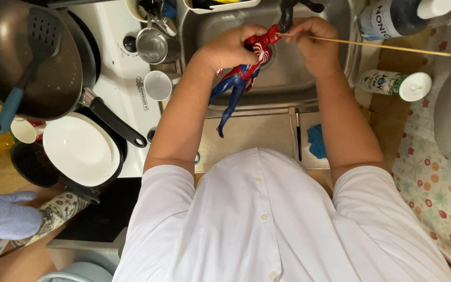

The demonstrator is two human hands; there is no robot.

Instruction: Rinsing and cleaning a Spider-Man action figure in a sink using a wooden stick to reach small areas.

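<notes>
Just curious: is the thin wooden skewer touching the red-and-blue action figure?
Touching. The head view shows the skewer's tip meeting the figure's red top, between both hands.

A red and blue action figure (242,73) hung at the upper middle of the frame, torso gripped, blue legs trailing down-left. A thin wooden skewer (371,45) stretched from its head rightward toward the upper right, nearly level.
</notes>
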